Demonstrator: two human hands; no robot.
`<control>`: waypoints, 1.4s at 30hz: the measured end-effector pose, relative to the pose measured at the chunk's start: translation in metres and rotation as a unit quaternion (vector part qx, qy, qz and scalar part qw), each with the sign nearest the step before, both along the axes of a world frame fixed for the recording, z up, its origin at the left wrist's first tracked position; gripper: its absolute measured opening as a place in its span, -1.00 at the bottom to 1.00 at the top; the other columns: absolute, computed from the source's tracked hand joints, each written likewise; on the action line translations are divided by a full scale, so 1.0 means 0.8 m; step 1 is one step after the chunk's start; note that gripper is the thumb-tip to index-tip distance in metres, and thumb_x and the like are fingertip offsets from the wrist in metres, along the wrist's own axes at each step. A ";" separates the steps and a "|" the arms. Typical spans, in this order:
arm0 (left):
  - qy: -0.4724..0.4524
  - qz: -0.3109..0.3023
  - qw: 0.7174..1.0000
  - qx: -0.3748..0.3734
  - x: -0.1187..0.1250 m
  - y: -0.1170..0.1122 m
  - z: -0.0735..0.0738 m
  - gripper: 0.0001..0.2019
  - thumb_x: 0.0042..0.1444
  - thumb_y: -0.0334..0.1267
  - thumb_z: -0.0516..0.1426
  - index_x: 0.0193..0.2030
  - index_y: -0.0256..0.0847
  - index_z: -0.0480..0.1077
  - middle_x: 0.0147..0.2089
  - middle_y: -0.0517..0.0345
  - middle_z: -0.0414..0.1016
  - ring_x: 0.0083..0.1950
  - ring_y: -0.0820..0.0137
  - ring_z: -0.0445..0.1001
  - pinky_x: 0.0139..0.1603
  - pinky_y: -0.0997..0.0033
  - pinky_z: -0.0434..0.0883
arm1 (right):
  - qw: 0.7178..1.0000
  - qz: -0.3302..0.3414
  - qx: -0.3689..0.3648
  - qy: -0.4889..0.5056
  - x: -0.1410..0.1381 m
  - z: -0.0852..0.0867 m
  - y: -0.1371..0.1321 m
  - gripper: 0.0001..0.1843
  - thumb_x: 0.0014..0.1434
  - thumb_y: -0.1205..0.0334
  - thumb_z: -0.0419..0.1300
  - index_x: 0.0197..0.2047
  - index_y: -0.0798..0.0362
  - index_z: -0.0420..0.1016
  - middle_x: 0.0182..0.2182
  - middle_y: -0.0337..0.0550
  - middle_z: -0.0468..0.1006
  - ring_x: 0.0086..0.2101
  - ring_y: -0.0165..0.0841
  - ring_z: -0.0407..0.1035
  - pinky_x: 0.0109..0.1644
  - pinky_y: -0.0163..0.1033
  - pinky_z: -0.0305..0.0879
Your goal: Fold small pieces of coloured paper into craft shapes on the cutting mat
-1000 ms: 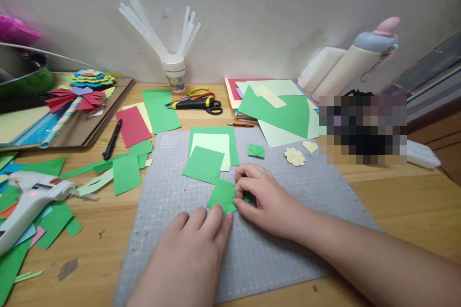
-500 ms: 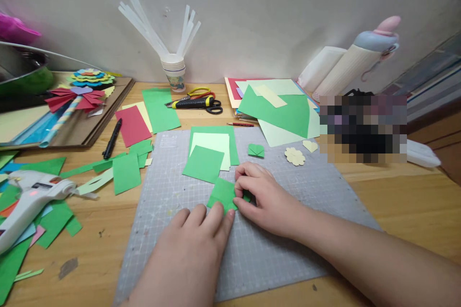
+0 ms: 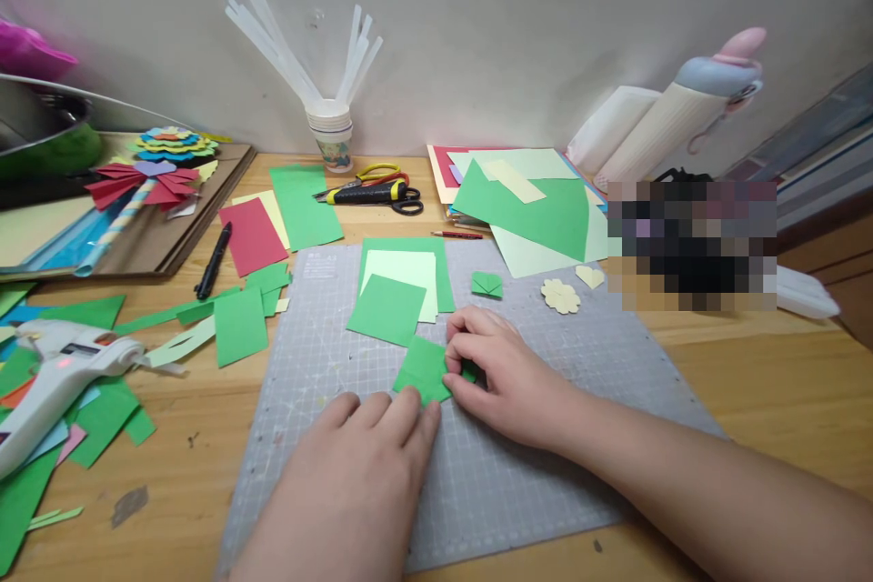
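A small green paper piece [image 3: 421,366] lies on the grey cutting mat [image 3: 532,491]. Fingers of my left hand [image 3: 378,441] are bent together, with forefinger and thumb on the paper's near edge. From the right, my right hand [image 3: 495,373] closes thumb and fingertips on the same paper, covering part of it; a bit of green shows beneath the palm. Behind it are a green square [image 3: 386,309], a pale green sheet [image 3: 402,264] and a larger green sheet [image 3: 445,277]. A folded green heart-shaped piece [image 3: 486,285] sits beyond my right hand.
A cream paper flower [image 3: 561,296] and cream heart [image 3: 590,275] lie at the mat's right. Scissors [image 3: 407,200], a utility knife [image 3: 365,193] and a cup [image 3: 335,150] of white sticks stand behind. A glue gun [image 3: 65,364] rests on scraps at left, near a black pen [image 3: 214,262].
My left hand has shifted slightly down, its fingertips sliding toward the paper's near edge. My right hand keeps its place on the paper. The whole view has drifted a little.
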State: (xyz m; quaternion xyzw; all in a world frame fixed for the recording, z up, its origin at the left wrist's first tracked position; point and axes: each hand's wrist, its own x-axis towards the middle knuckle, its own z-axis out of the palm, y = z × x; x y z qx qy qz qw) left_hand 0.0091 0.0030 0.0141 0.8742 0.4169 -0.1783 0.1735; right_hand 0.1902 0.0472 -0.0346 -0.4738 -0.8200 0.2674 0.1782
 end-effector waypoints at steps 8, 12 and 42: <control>-0.002 -0.013 0.999 0.033 0.003 -0.007 -0.010 -0.44 0.10 -0.33 -0.03 0.29 -0.29 0.19 0.08 -0.11 0.45 -0.05 0.04 0.42 -0.07 -0.06 0.42 | 1.000 0.007 0.000 0.003 0.001 -0.001 -0.001 -0.87 0.06 0.43 0.17 -0.44 0.07 0.30 -0.24 -0.19 0.33 -0.13 -0.30 0.23 -0.04 -0.14 0.13; 0.000 -0.013 0.999 0.046 0.003 -0.006 -0.011 -0.40 0.11 -0.33 -0.04 0.33 -0.24 0.09 0.11 -0.11 0.44 -0.05 0.05 0.42 -0.09 -0.05 0.43 | 1.000 0.006 0.001 0.005 0.001 -0.002 -0.001 -0.88 0.07 0.43 0.16 -0.43 0.06 0.31 -0.25 -0.20 0.33 -0.15 -0.31 0.23 -0.04 -0.14 0.13; -0.048 -0.017 0.996 0.074 0.005 -0.007 -0.014 -0.61 0.11 -0.42 -0.05 0.04 -0.26 0.43 -0.01 -0.03 0.48 -0.08 0.13 0.39 -0.09 0.08 0.37 | 1.000 0.003 0.005 0.008 0.001 -0.001 0.001 -0.86 0.06 0.44 0.18 -0.44 0.06 0.31 -0.25 -0.19 0.33 -0.14 -0.31 0.24 -0.05 -0.14 0.13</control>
